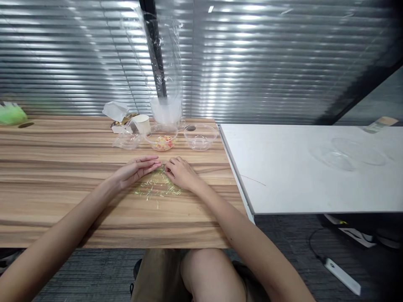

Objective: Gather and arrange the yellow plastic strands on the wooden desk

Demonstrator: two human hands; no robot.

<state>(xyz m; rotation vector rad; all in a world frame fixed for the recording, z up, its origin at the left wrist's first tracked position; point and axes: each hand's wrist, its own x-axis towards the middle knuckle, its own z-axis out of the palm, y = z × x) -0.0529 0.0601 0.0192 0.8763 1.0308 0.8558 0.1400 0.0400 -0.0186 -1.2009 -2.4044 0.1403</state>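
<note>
Small yellow-green strips point(159, 187) lie scattered over the wooden table in front of me. My left hand point(138, 170) rests on edge at their far left side, fingers stretched out and holding nothing. On the opposite side my right hand point(180, 172) is closed, its fingertips curled down at the strips; what they pinch, if anything, is hidden. Just beyond my hands stands a clear plastic bowl point(161, 136) with red and yellow bits in its bottom. A second clear bowl point(200, 138) stands to its right, with nothing visible inside.
Behind the bowls are a white paper cup point(142, 124), a stack of clear containers point(166, 111) in a plastic bag, and crumpled wrapping point(127, 140). A green bag point(11, 113) lies far left. Clear lids point(359, 152) rest on the white table point(283, 167) at right.
</note>
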